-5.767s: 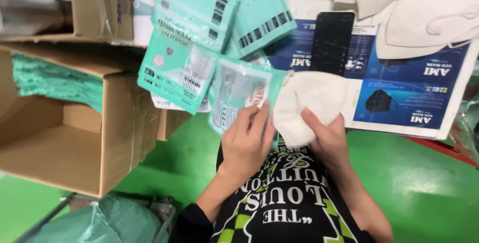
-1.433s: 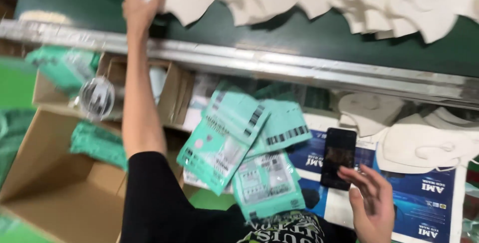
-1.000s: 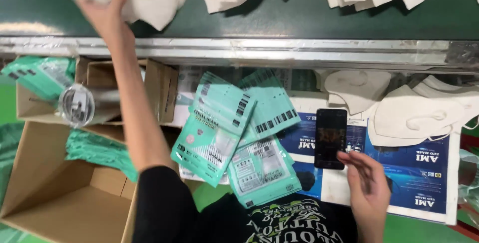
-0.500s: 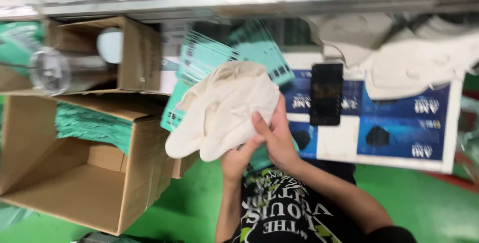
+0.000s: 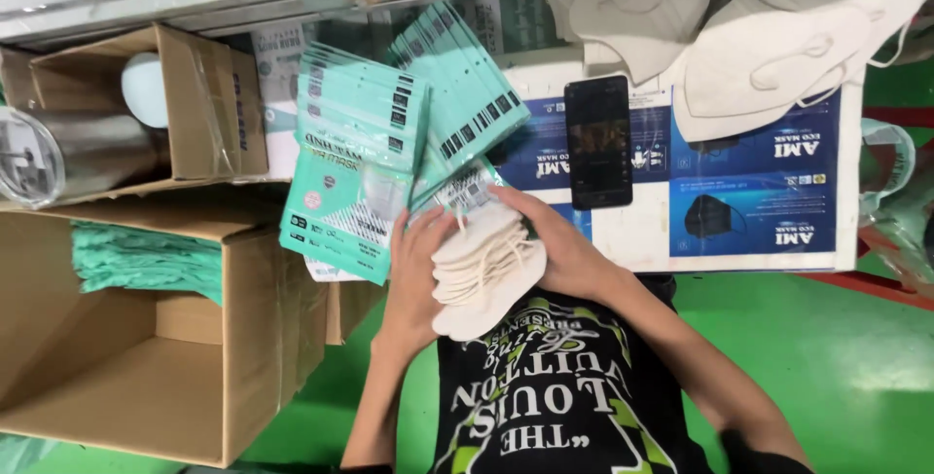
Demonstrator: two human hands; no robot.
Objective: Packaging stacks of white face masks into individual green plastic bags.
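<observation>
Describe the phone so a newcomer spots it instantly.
Start at the flat blue and white carton lying above the person's hands. The phone lies on it near its left side, just above the right hand. It is the only black, glossy rectangle there; the neighbours are white masks and teal packets.

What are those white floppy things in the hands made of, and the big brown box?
The stack of white folded face masks looks like soft matte nonwoven fabric: limp edges, thin ear loops. The big brown open box looks like corrugated cardboard: dull brown, creased flaps.
</observation>
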